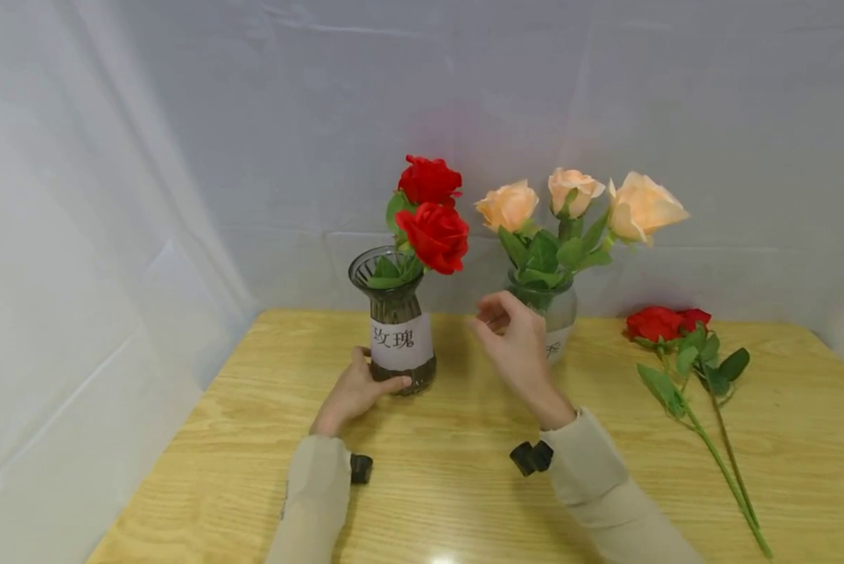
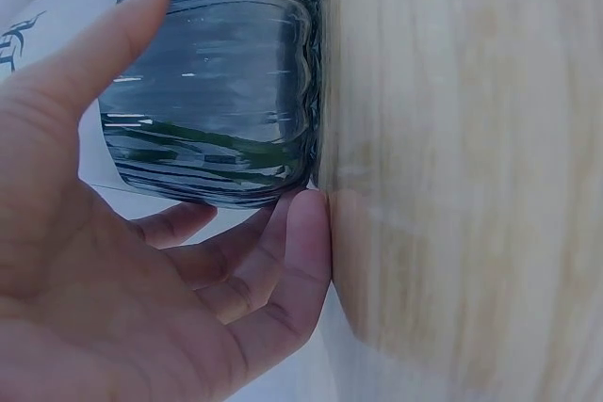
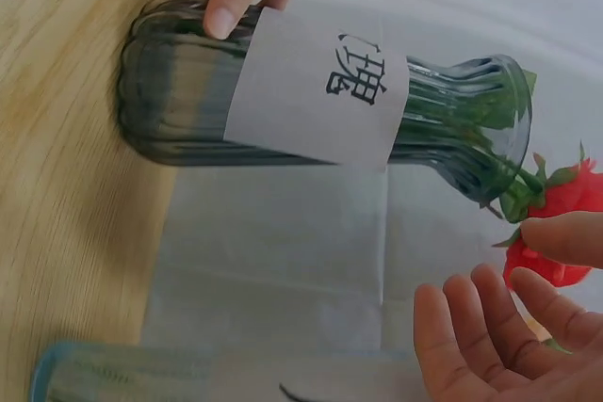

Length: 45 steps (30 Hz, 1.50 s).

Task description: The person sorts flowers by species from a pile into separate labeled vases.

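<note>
A smoky grey ribbed glass vase (image 1: 396, 309) stands upright on the table, with a white label (image 1: 402, 343) in black characters. Two red roses (image 1: 432, 239) lean right from its mouth. My left hand (image 1: 355, 393) holds the vase low down, thumb across the front and fingers around the far side, as the left wrist view shows on the glass base (image 2: 217, 63). Green stems show through the glass there. My right hand (image 1: 517, 341) is raised in front of a clear vase, fingers loosely bent and holding nothing. In the right wrist view its fingertips appear near a red rose (image 3: 551, 261).
Right of the grey vase is the clear glass vase (image 1: 564, 307), partly hidden by my right hand, with peach roses (image 1: 643, 207) in it. Red roses (image 1: 654, 323) with long stems lie on the table's right side. A pale sheet (image 1: 309, 157) hangs behind the wooden table (image 1: 253, 470).
</note>
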{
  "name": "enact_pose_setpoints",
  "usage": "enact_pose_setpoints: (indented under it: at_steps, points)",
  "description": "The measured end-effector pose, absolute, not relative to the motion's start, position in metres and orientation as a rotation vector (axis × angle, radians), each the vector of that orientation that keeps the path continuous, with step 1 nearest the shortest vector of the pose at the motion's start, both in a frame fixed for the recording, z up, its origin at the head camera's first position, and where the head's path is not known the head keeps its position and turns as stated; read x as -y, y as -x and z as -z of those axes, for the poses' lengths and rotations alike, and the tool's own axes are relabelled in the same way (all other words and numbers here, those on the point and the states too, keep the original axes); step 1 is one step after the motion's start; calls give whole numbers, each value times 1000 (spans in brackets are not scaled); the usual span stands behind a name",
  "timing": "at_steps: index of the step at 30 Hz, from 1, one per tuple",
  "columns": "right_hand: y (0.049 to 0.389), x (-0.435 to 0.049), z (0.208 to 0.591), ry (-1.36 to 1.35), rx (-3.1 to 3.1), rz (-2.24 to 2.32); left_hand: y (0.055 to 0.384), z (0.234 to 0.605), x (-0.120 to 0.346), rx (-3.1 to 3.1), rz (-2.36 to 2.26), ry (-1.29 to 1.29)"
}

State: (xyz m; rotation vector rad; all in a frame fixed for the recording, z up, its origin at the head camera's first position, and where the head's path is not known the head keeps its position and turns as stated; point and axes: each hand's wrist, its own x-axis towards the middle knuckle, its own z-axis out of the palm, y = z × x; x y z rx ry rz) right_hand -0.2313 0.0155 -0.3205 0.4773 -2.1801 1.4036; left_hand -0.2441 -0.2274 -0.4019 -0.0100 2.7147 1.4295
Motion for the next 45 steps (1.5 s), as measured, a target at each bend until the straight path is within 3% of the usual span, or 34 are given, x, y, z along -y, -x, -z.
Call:
enact_pose_setpoints:
  at_steps: [18, 45]
  points:
    - [208, -68, 326, -455, 2303, -1297, 242, 401, 227, -2710, -1436, 21]
    - [208, -159, 356, -361, 2359, -925, 243, 399, 226, -2707, -1444, 20]
